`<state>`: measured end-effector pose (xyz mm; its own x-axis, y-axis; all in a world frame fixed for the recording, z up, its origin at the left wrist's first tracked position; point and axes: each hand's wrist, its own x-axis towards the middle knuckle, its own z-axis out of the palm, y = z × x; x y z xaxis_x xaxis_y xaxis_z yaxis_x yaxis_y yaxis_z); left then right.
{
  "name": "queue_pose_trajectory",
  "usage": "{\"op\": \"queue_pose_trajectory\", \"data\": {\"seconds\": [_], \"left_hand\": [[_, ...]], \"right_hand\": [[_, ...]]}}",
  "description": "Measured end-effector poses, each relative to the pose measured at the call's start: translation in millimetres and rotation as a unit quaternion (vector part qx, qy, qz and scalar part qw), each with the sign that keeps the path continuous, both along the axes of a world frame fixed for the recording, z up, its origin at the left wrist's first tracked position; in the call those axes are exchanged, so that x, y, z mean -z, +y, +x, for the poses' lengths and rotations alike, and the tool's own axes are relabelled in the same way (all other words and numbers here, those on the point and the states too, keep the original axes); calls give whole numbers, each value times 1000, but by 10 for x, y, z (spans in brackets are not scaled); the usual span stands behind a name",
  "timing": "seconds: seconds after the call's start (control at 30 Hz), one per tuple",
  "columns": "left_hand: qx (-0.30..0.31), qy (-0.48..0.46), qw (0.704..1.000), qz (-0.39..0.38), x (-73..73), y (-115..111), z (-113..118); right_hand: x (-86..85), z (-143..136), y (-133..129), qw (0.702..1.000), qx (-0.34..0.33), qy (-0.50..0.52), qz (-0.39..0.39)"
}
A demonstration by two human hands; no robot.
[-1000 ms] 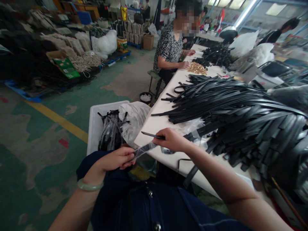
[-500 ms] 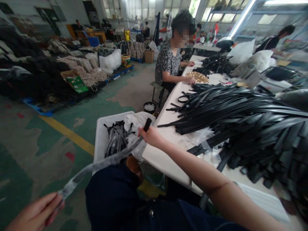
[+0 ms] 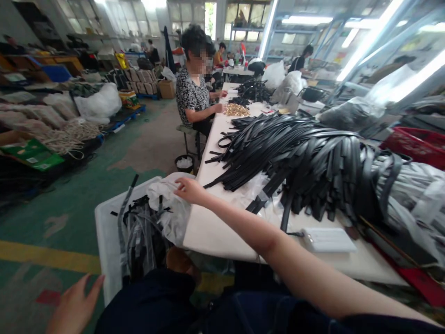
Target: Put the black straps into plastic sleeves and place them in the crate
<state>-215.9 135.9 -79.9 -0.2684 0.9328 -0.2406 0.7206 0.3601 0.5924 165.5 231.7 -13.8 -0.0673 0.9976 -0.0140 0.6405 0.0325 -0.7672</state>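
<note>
My left hand (image 3: 74, 304) is at the lower left with thumb and forefinger apart and nothing in it, near the outer wall of a white plastic bin (image 3: 104, 236). In the bin lie several black straps in clear wrapping (image 3: 142, 236); the black end of one strap (image 3: 130, 192) sticks up above the rim. Reaching out across the table corner, my right hand (image 3: 189, 190) has its fingers loosely apart over white plastic sheeting (image 3: 170, 204) and holds nothing I can see. On the white table (image 3: 215, 232) a large heap of black straps (image 3: 295, 157) lies to the right of my forearm.
A co-worker (image 3: 196, 93) sits at the table's far left side by a pile of gold-coloured metal pieces (image 3: 236, 110). A white box-like device (image 3: 328, 240) lies near the table's front edge, and a red basket (image 3: 417, 141) is at the right. A black bucket (image 3: 184, 163) stands on the floor.
Both hands have let go of the wrapped strap stretched between them, and it now lies over the bin. The view has swung to the right.
</note>
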Motion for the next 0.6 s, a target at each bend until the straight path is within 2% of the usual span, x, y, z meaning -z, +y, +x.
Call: {"op": "queue_pose_trajectory", "data": {"seconds": [0.07,0.13,0.2,0.27,0.37,0.4,0.47,0.53,0.6], "left_hand": [[103,11,995,14,-34,86,306],[219,2,975,28,-81,82,750],[316,-4,947,59,-139,56,1341],[399,-22,911,102,-208,55,2060],[517,-85,835,169,-289,132,3222],[531,-99,823,176,-297,172,3577],[511,-107,836,170,-281,255,4150],[486,-103,853,160,-233,310,4474],[456,-105,871,148,-187,310,4512]], "right_hand": [[138,679,-528,998,37,-54,18],[278,1311,-1089,989,94,-107,25],[385,1787,-1543,978,146,-146,30],[453,2049,-1802,972,164,-162,38],[504,2105,-1813,964,140,-195,113],[515,2077,-1744,958,127,-215,143],[546,2024,-1557,945,105,-260,168],[608,2020,-1371,941,100,-299,121],[706,2073,-1238,939,102,-323,61]]}}
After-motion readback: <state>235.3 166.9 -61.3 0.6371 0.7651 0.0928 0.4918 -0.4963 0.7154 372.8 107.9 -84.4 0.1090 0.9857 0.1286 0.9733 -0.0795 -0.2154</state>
